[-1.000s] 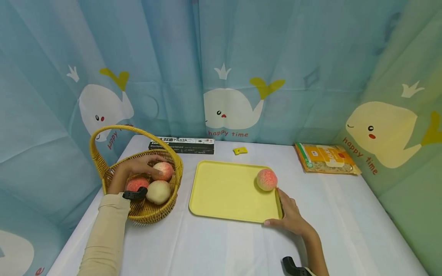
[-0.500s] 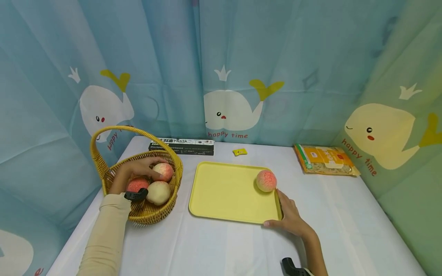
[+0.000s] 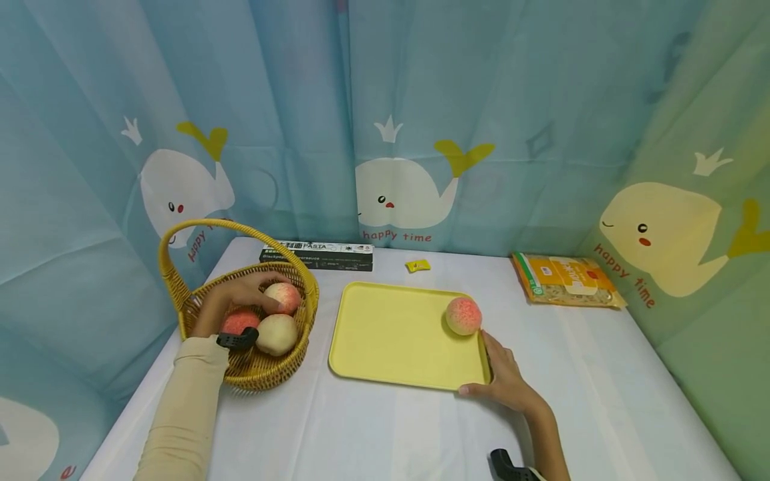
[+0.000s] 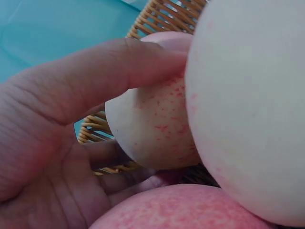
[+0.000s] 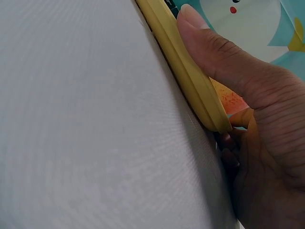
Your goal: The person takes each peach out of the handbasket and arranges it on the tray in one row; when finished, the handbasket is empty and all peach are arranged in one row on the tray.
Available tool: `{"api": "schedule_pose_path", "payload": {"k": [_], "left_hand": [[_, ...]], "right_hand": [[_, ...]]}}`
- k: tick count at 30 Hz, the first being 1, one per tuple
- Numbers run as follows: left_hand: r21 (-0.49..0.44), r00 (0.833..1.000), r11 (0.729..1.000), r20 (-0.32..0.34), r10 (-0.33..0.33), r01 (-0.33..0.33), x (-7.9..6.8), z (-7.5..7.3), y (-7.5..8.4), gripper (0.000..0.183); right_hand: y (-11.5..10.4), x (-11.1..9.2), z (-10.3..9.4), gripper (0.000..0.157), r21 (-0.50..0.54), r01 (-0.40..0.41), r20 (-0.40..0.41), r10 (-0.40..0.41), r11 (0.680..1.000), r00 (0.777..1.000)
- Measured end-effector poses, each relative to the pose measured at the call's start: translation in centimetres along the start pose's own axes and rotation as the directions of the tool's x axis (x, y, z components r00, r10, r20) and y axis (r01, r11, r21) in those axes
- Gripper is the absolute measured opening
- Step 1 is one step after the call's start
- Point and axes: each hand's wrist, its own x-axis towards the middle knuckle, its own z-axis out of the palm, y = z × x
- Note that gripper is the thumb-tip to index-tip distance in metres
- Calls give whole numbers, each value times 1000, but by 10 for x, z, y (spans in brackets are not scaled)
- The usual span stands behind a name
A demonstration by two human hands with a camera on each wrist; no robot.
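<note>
Inside the wicker basket [image 3: 259,381] at the left, my left hand [image 3: 240,292] grips a pink and cream peach [image 3: 285,298]. The left wrist view shows the thumb [image 4: 119,64] over that peach and the other fingers on its far side, partly hidden. Two more peaches lie beside it, a pale one [image 3: 277,335] and a redder one [image 3: 239,321]. My right hand [image 3: 508,377] holds the near right corner of a yellow tray [image 3: 391,334], thumb along the front rim and fingers along the right side. One pink peach [image 3: 464,316] sits on the tray near its right edge.
The basket's tall handle [image 3: 234,224] arches over the left forearm. Behind stand a black pasta box [image 3: 319,258] and a small yellow packet [image 3: 418,266]. A orange food bag [image 3: 568,279] lies at the back right. A blue curtain [image 3: 397,87] hangs behind the white table [image 3: 361,427].
The head view has shifted very slightly. Both hands, the basket, the tray and the peaches stay practically where they were.
</note>
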Motion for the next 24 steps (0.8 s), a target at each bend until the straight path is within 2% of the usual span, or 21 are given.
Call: {"api": "schedule_pose_path", "payload": {"k": [5, 11, 14, 18, 21, 24], "left_hand": [[-5, 999, 1000, -29, 25, -25, -3, -2, 1, 64], [101, 991, 992, -102, 87, -77, -6, -4, -2, 64], [75, 987, 994, -129, 92, -83, -7, -5, -1, 65], [36, 979, 989, -138, 148, -144, -8, -6, 1, 62], [51, 971, 983, -154, 181, -175, -10, -8, 1, 61], [28, 973, 986, -162, 164, -162, -13, -9, 3, 64]], "right_hand": [[2, 0, 1, 125, 3, 18, -4, -18, 1000, 1000], [1, 2, 1, 125, 2, 25, -5, -25, 1000, 1000], [1, 1, 1, 125, 0, 7, 3, -7, 1000, 1000], [2, -1, 0, 125, -1, -6, 6, 6, 1000, 1000], [2, 0, -1, 125, 1, 6, 4, -6, 1000, 1000], [1, 1, -1, 125, 7, 11, 4, -11, 1000, 1000]]}}
